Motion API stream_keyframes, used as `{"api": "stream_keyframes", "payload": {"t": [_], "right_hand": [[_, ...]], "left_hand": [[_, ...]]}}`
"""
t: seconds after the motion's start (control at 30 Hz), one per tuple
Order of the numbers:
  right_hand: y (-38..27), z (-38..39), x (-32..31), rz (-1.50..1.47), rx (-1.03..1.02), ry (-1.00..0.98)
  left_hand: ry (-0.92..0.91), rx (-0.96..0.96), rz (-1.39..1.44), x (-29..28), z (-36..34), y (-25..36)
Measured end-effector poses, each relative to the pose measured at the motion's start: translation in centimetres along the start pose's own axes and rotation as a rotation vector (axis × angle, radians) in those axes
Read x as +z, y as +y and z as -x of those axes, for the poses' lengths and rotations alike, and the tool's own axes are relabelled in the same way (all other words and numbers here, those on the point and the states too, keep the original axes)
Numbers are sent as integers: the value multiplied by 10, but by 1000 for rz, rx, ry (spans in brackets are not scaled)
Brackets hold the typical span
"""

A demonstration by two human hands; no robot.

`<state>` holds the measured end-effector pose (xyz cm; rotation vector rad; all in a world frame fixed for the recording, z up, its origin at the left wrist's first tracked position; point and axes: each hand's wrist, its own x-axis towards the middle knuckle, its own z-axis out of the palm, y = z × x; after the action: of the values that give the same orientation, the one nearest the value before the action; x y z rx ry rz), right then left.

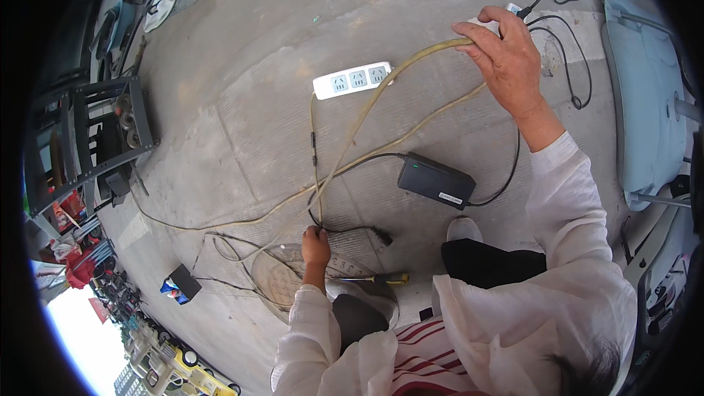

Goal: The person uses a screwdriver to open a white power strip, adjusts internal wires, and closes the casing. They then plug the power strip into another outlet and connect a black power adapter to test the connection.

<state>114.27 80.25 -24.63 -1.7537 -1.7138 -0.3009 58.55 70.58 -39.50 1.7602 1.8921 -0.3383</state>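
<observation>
My right hand (pixel 506 66) is raised at the upper right, its fingers closed on a thick beige cable (pixel 411 59). Behind those fingers shows part of a white object with a black plug (pixel 523 13) at it; my hand hides most of it. Low in the middle, my left hand (pixel 317 246) is closed round the beige cable where black cord also passes; the exact grip is hidden. A white power strip (pixel 350 81) with three grey socket faces lies between them, partly crossed by the cable. A black power adapter (pixel 436 180) with a green light rests on the floor.
Near my feet are a black plug (pixel 381 236), a yellow-handled screwdriver (pixel 392 279) and a round manhole cover (pixel 275 279). A small dark box (pixel 180 284) sits left. A blue chair (pixel 645 103) stands right, a dark metal frame (pixel 110 132) left. Loose cords cross the floor.
</observation>
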Motion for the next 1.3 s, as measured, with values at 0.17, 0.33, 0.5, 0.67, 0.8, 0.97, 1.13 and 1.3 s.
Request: {"api": "stream_keyframes", "payload": {"t": [0.17,0.33,0.5,0.67,0.8,0.97,1.13,1.3], "right_hand": [[44,39,13,-511,511,122],[78,53,12,-592,885,-19],[129,93,8,-200,817,-87],[151,112,19,-404,1058,52],[162,107,29,-392,1073,55],[162,97,45,-340,1123,-5],[162,98,53,-432,1183,41],[161,97,57,-414,1178,14]], "left_hand": [[114,-62,679,-94,-57,53],[148,189,132,-144,-61,64],[-133,168,440,-180,43,96],[-301,49,528,-220,134,100],[-243,-56,605,-217,155,88],[-230,-31,591,-214,151,88],[-247,-39,562,-213,149,86],[-265,-51,503,-214,147,92]]}}
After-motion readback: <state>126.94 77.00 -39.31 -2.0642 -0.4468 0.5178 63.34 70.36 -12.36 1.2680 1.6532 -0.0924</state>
